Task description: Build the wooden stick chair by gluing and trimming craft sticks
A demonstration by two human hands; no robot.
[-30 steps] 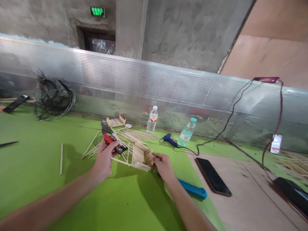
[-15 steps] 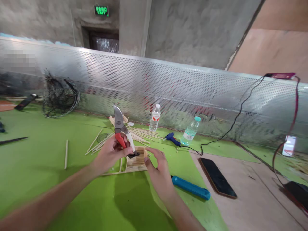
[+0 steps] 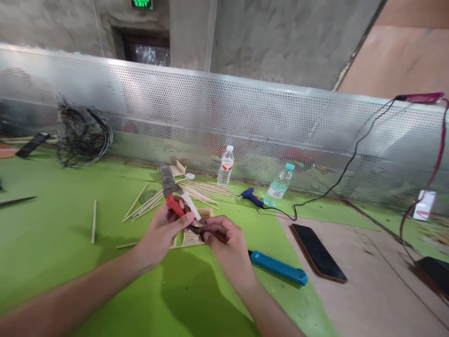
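My left hand [image 3: 162, 230] is closed round the pruning shears [image 3: 173, 196], which have one red and one white handle and a grey blade pointing up and away. At the lower end of the handles, the fingers of my right hand [image 3: 226, 245] pinch the black end piece. Under and behind the hands lies a small frame of wooden sticks [image 3: 192, 238], partly hidden by them. Loose thin wooden sticks [image 3: 199, 189] fan out beyond the shears. A single stick [image 3: 126, 245] lies near my left wrist.
A blue utility knife [image 3: 278, 267] and a phone [image 3: 317, 252] lie to the right. Behind are a blue glue gun [image 3: 250, 197] with its cord and two bottles [image 3: 226, 167]. At back left sits a wire coil [image 3: 84, 135], before a perforated metal screen [image 3: 182, 112].
My right hand has moved from the stick frame's right edge to the ends of the shears' handles and closed there. The shears have shifted slightly left and tilted.
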